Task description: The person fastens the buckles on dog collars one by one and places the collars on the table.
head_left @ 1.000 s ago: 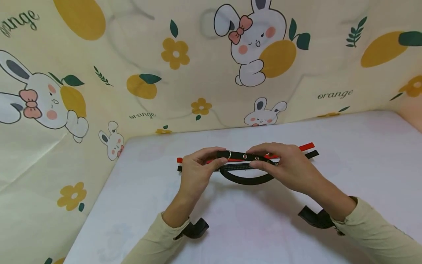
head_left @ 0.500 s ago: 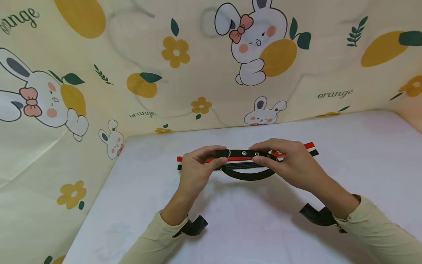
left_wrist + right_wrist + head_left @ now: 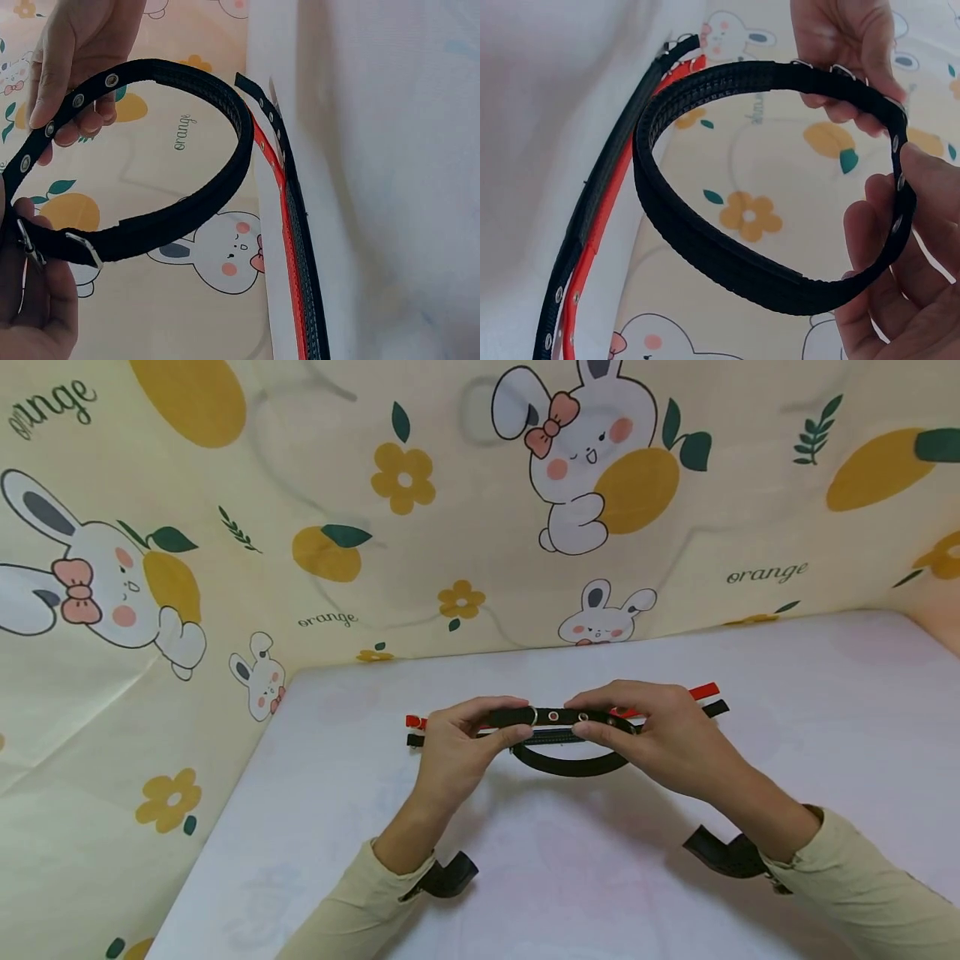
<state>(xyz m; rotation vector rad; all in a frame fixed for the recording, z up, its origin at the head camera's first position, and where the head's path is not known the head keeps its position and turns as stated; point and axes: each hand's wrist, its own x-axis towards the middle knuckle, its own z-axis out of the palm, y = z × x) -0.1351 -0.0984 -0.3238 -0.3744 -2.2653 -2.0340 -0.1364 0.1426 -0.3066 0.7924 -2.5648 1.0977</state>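
Observation:
A black collar (image 3: 573,767) with metal eyelets is bent into a closed loop and held up above the table by both hands. My left hand (image 3: 456,752) pinches it by the buckle (image 3: 28,244), thumb below and fingers above in the head view. My right hand (image 3: 667,739) pinches the eyelet strap (image 3: 898,184) a short way to the right. A metal loop (image 3: 534,717) shows beside the left fingertips. Behind the hands, a red collar (image 3: 703,692) and a second black collar (image 3: 717,708) lie stretched out side by side.
The white tabletop (image 3: 570,877) reaches back to a cream cloth wall (image 3: 420,552) printed with rabbits, flowers and oranges. A black strap-like piece sticks out from each sleeve cuff (image 3: 813,835).
My left hand has shifted slightly right, closer to the right hand. The metal loop now sits nearer the first visible eyelet. Both hands keep their grip on the collar.

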